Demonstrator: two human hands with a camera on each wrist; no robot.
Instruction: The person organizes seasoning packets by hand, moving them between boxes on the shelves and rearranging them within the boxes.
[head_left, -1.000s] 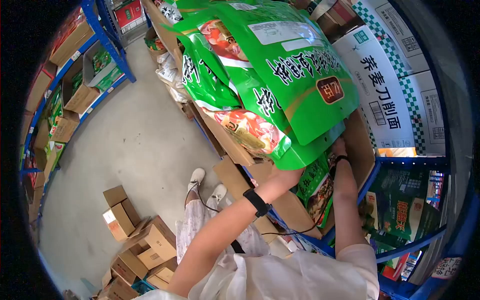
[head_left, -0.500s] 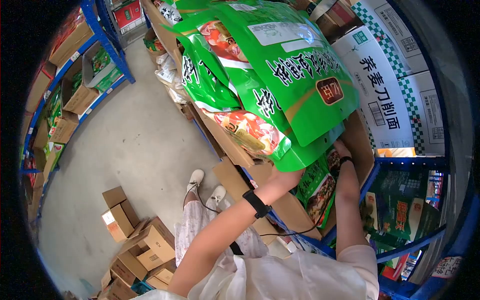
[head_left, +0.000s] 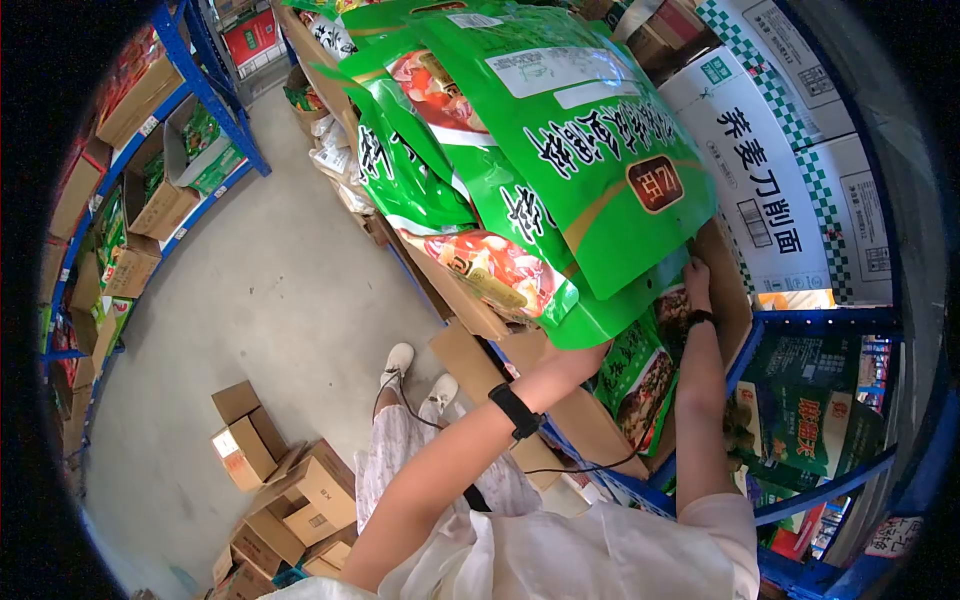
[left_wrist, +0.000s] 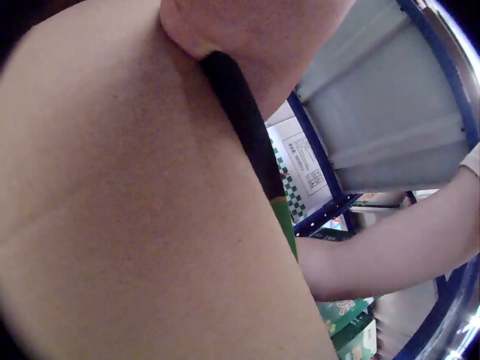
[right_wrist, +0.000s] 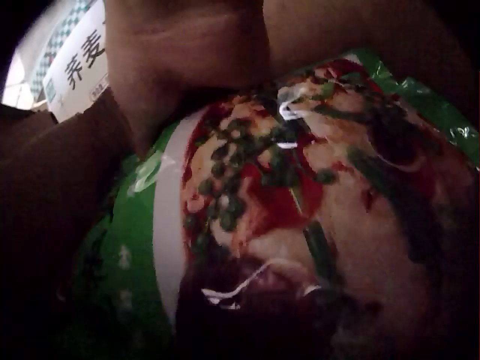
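Note:
Large green food pouches (head_left: 625, 225) lie stacked over an open cardboard box (head_left: 724, 285). From the lower left, the left forearm passes under them; the left hand's fingers are hidden. Skin and a black strap (left_wrist: 244, 120) fill much of the left wrist view. Inside the box, by its right wall, the right hand (head_left: 699, 283) holds the edge of a smaller green packet (head_left: 673, 306) with a food picture. That packet (right_wrist: 300, 187) fills the right wrist view, with the right hand (right_wrist: 187, 56) at its top edge. Another green packet (head_left: 640, 385) lies nearer the body.
White cartons with a green checkered edge (head_left: 745, 165) stand right of the box. Blue shelf rails (head_left: 825, 322) run below them. Across the grey floor (head_left: 270, 290) stands another stocked shelf (head_left: 190, 215). Opened cartons (head_left: 325, 485) lie at the lower left, near the person's feet.
The right hand has moved up and slightly right along the box wall, and more of it and the packet beside it shows. The left arm is nearly unchanged. The head view has shifted slightly.

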